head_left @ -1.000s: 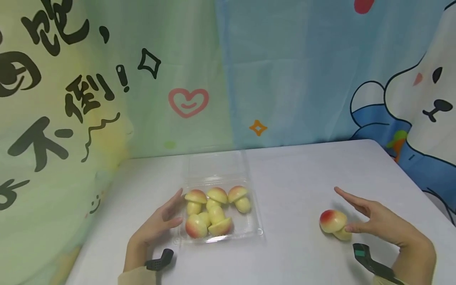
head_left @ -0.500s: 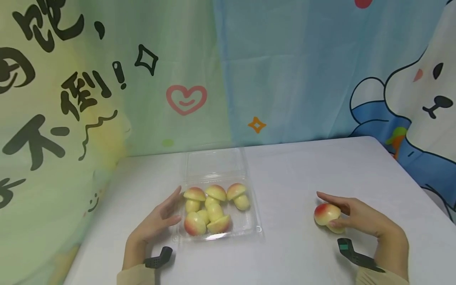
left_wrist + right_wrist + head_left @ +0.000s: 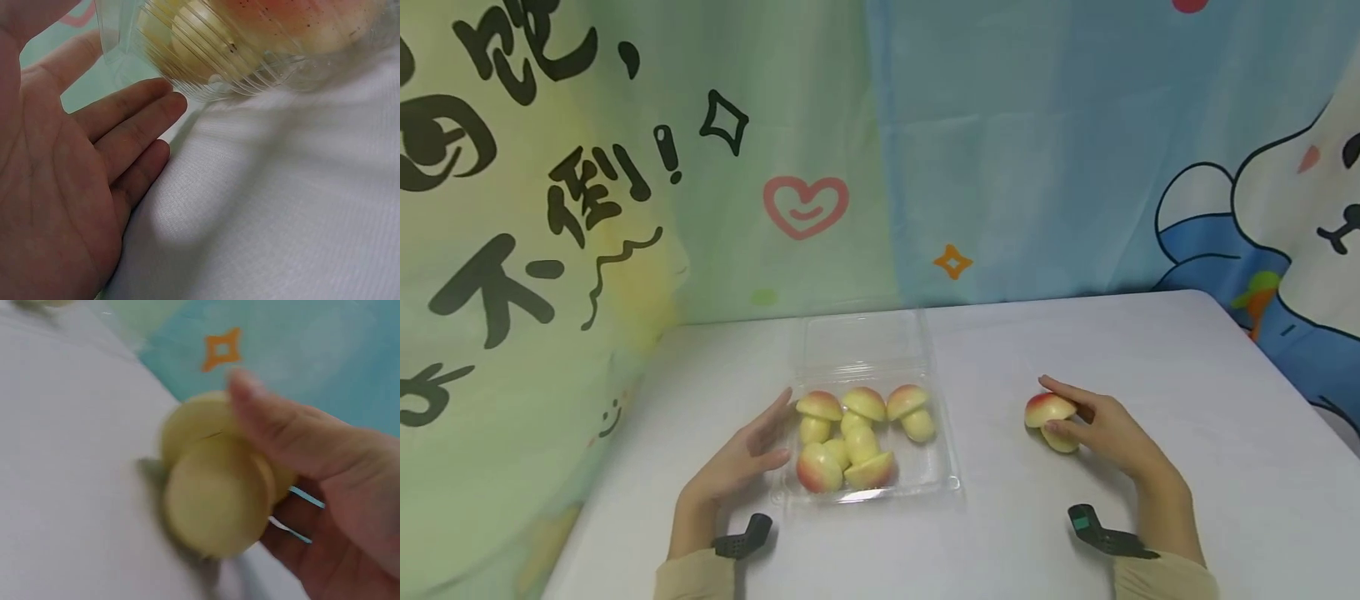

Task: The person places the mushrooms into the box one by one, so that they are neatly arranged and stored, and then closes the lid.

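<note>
A toy mushroom with a red-and-yellow cap and pale yellow stem is gripped between the thumb and fingers of my right hand, right of the box. In the right wrist view the mushroom turns its stem end to the camera, slightly blurred. My left hand rests at the left side of a clear plastic box, fingers straight. The left wrist view has its fingertips against or very near the ribbed wall. Inside the box lie several similar mushrooms.
The box's clear lid is folded open toward the back. A white cloth covers the table. Behind it hangs a printed curtain with a heart, lettering and a bear. Dark cameras are strapped to both wrists.
My right hand has closed on the mushroom and carried it leftward and a little away from me. The left hand stays beside the box. The head view has shifted slightly.
</note>
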Demonstrator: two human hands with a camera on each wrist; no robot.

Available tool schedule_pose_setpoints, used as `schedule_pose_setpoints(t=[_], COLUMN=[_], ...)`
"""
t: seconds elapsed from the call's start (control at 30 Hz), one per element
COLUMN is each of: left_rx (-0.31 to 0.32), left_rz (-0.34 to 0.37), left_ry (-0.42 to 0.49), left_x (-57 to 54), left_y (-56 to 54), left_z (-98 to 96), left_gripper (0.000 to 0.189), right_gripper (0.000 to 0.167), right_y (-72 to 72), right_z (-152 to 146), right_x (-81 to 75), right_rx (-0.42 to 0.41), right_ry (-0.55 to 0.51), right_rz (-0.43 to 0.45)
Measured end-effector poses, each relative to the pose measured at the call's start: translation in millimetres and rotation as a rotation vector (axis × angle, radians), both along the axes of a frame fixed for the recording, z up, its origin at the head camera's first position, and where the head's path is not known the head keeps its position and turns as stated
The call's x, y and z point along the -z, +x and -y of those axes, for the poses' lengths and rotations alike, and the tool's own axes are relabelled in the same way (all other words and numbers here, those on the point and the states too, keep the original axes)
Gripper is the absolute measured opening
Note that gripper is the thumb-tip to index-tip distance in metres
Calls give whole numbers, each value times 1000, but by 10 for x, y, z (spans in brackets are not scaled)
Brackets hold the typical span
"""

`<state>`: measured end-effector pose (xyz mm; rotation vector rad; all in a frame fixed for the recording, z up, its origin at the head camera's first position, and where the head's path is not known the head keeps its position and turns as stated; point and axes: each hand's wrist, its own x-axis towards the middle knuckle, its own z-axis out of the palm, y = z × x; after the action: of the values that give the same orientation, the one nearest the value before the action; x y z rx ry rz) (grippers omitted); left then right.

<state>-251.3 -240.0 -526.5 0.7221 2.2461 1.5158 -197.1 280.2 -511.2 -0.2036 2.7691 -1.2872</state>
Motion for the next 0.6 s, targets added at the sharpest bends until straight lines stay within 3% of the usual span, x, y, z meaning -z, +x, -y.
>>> schedule_pose_setpoints(t=[0.17, 0.37, 0.6], left_rx=[-9, -9, -10], left_rz=[17, 39, 45], left_ry=[-4, 6, 9], left_x=[-14, -50, -74], left_y=[-1, 11, 26], left_z=[-4, -12, -20], left_gripper=[81, 81, 81], right_gripper=[73, 86, 81], right_y=[-87, -20, -23], right_z=[129, 132, 110], right_x=[34, -36, 61], right_rx=[-6, -86, -144], right_ry=[-9, -34, -26], right_rz=[-31, -26, -37])
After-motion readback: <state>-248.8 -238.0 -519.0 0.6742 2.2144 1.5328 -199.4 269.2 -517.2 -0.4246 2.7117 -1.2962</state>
